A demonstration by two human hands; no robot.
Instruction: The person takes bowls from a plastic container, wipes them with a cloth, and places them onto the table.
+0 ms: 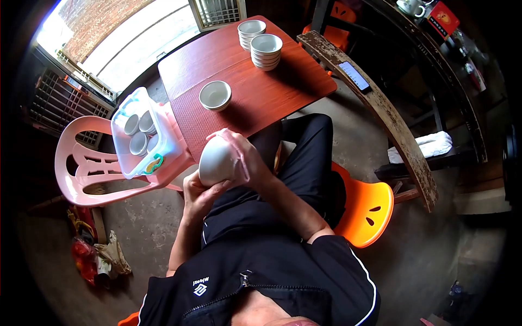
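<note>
- Work looks part-way through: one white bowl (pixel 214 164) is held up in front of the lap with a pink cloth (pixel 242 157) against it, and my judgement is that it is being wiped.
- Bowls are spread over two other places. On the far right of the red surface (pixel 187 70) stand two stacks side by side, a farther stack (pixel 252 30) and a nearer stack (pixel 266 53).
- Closer in, toward the left of the surface, a separate white bowl (pixel 215 96) stands upright by itself or with another nested under it; I cannot tell which.
- To the left, a clear plastic tub (pixel 126 158) on a pink chair (pixel 169 173) holds several more loose bowls (pixel 139 144).
- Which group is finished and which is left cannot be told from here; only the one in the hands is clearly mid-handling.
- Left hand (pixel 202 194) is closed on the held bowl's near left side, fingers partly hidden beneath it, thumb along the wall.
- Right hand (pixel 253 162) is curled around the right side, gripping the cloth and pressing it to the bowl; its fingertips are mostly covered.
</note>
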